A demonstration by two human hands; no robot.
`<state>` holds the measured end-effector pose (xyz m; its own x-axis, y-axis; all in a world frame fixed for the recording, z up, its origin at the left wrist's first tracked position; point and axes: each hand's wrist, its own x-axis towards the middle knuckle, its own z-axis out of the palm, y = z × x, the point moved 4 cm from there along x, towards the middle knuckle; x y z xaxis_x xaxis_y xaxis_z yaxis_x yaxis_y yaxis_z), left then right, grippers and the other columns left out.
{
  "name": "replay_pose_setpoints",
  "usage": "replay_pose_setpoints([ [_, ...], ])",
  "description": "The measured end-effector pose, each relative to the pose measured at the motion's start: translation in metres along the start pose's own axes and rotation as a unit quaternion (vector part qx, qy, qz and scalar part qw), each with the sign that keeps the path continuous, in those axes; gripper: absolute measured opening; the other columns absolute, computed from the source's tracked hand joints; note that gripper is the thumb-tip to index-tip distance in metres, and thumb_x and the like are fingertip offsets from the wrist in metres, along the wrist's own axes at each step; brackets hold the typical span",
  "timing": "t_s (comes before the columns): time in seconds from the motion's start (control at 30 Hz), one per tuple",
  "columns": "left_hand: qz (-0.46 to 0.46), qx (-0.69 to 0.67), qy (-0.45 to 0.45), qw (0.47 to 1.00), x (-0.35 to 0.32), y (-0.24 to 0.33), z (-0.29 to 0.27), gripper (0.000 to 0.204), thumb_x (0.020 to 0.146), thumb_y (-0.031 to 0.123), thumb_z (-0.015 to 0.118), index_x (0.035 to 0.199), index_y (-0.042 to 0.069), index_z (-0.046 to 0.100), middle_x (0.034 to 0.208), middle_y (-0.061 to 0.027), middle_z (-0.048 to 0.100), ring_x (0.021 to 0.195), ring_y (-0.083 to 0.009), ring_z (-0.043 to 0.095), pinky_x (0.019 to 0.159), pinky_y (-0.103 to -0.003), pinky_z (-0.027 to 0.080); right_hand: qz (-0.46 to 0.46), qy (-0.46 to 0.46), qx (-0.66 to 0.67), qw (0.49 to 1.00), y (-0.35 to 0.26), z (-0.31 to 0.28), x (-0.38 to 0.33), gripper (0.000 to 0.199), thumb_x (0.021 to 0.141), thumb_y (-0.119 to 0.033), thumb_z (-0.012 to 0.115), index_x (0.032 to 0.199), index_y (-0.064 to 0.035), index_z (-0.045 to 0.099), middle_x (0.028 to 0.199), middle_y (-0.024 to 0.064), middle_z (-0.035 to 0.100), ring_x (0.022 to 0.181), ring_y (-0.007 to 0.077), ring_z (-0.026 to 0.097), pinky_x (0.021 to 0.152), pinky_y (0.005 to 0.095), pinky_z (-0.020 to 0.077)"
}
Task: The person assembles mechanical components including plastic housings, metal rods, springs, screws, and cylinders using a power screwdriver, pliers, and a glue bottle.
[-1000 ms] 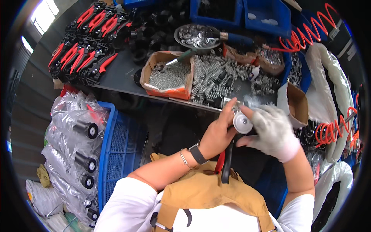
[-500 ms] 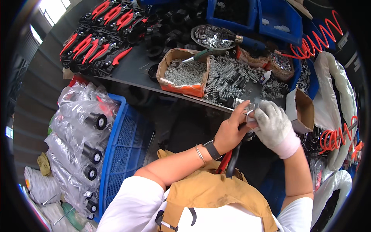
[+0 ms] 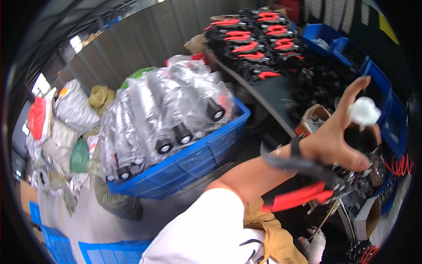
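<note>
My left hand [image 3: 336, 136] is raised over the bench with thumb and index finger wide apart. A white rounded piece [image 3: 365, 111] shows among its fingers; I cannot tell whether it is a fingertip cover or a loose part. The gap below that looks dark. Across my left wrist, blurred, lies a pair of pruning shears [image 3: 307, 196] with one red and one black handle; its head is close below my thumb. Lower down, my right hand [image 3: 314, 246], in a white glove with bare fingertips, closes on the lower end of a thin rod [image 3: 327, 215].
A blue crate [image 3: 193, 165] of bagged black-ended tubes [image 3: 158, 105] stands left of the bench [image 3: 281, 90]. Rows of red-handled shears [image 3: 248, 44] lie at its far end. Blue bins [image 3: 393, 123], a carton of springs [image 3: 314, 119] and a red coiled hose [image 3: 400, 165] are on the right.
The view has swung left toward the crate. My hands, together over the bench edge before, are now apart: the left is raised with spread fingers, the right is low.
</note>
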<state>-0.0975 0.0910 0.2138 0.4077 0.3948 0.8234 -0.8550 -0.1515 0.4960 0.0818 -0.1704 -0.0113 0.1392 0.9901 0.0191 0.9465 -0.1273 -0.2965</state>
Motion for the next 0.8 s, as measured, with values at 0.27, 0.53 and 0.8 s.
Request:
replay_pose_setpoints([
  [0.27,-0.326,-0.235,0.055,0.914,-0.079,-0.03,-0.079,0.054,0.089,0.017,0.062,0.138,0.002,0.043,0.12,-0.0131,0.06,0.097,-0.016,0.061,0.085,-0.029,0.046,0.066,-0.107,0.36,0.924,0.008,0.031,0.007,0.051,0.097,-0.045,0.049,0.101,0.0051,0.057,0.079,0.0079,0.058,0.071,0.0174,0.054,0.065,0.0319,0.0435],
  [0.53,-0.168,0.566,0.245,0.769,-0.147,0.018,-0.041,0.058,0.079,0.043,0.071,0.099,-0.005,0.044,0.091,-0.0219,0.056,0.084,-0.0429,0.057,0.07,-0.045,0.047,0.118,0.22,0.038,0.967,0.033,-0.01,0.029,0.048,0.099,-0.035,0.05,0.121,0.0086,0.05,0.095,0.0183,0.059,0.093,0.0277,0.055,0.09,0.0333,0.0421],
  [0.8,0.118,0.605,0.145,0.774,-0.091,0.072,-0.069,0.059,0.076,0.031,0.077,0.109,-0.004,0.043,0.087,-0.0212,0.057,0.078,-0.0427,0.058,0.062,-0.043,0.047,-0.029,-0.234,0.823,0.516,-0.007,-0.008,-0.004,0.042,0.094,-0.037,0.058,0.119,-0.0031,0.059,0.09,0.0192,0.066,0.08,0.0278,0.064,0.075,0.0403,0.051],
])
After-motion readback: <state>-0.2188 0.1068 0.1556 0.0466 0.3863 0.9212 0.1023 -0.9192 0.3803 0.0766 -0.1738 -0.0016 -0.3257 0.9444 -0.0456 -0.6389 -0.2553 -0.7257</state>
